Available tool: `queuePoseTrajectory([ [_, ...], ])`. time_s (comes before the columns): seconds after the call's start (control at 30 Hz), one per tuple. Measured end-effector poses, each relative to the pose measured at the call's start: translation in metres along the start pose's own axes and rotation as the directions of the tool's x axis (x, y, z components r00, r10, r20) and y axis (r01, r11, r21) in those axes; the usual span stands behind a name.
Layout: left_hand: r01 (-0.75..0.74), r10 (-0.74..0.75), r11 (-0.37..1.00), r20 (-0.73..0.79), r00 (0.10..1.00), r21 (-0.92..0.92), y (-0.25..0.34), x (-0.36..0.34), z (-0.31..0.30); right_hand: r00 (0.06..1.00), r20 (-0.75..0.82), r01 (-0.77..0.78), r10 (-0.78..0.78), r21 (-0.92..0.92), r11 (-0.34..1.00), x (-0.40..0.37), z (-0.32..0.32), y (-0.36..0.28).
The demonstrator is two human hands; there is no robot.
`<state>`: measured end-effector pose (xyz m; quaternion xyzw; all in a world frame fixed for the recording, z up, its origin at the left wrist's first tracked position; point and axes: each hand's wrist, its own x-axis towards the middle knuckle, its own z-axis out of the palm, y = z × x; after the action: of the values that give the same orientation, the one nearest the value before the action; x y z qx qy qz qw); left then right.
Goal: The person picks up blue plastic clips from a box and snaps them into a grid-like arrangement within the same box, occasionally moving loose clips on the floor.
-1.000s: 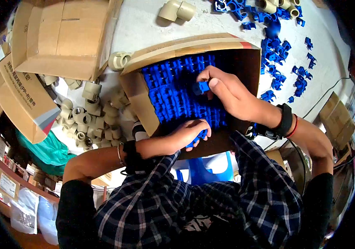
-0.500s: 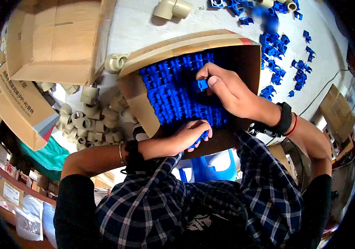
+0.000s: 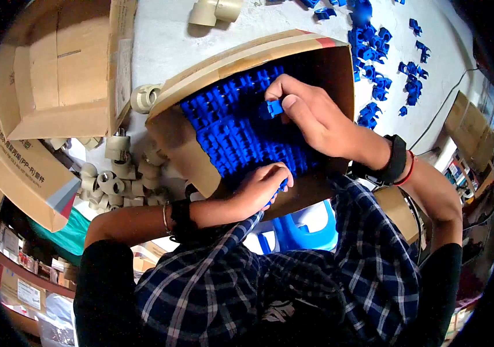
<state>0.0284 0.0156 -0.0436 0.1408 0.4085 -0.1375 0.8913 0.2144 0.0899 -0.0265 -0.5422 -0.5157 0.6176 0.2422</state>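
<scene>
A cardboard box (image 3: 184, 151) lies tilted toward me, lined with rows of blue plastic pipe clips (image 3: 232, 136). Over these rows my right hand (image 3: 316, 124) pinches one blue pipe clip (image 3: 271, 109) between thumb and bent forefinger. My left hand (image 3: 263, 186) is at the box's near edge, its fingers curled around blue pipe clips (image 3: 276, 194). Most of what the left hand holds is hidden by its fingers, so the number cannot be made out.
Loose blue pipe clips (image 3: 370, 46) are scattered on the white surface at the right. Beige pipe fittings (image 3: 110, 182) are heaped at the left, beside an open cardboard box (image 3: 62, 63). Another beige fitting (image 3: 205, 11) lies at the back. A blue stool (image 3: 304, 231) shows below the box.
The view has shifted, so the surroundings appear moved left. My right hand still pinches its clip above the rows, with the clip turned slightly. The left hand keeps its hold.
</scene>
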Motion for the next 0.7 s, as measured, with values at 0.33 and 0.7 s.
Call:
queuePoseTrajectory([
  [0.33, 0.008, -0.008, 1.0, 0.017, 1.0, -0.014, 0.002, -0.001, 0.0, 0.995, 0.045, -0.089, 0.09, -0.034, 0.996, 0.005, 0.004, 0.003],
  [0.7, -0.013, 0.013, 1.0, 0.024, 1.0, -0.008, 0.005, -0.003, -0.001, 0.998, 0.061, 0.022, -0.012, -0.163, 0.986, 0.007, 0.004, 0.005],
])
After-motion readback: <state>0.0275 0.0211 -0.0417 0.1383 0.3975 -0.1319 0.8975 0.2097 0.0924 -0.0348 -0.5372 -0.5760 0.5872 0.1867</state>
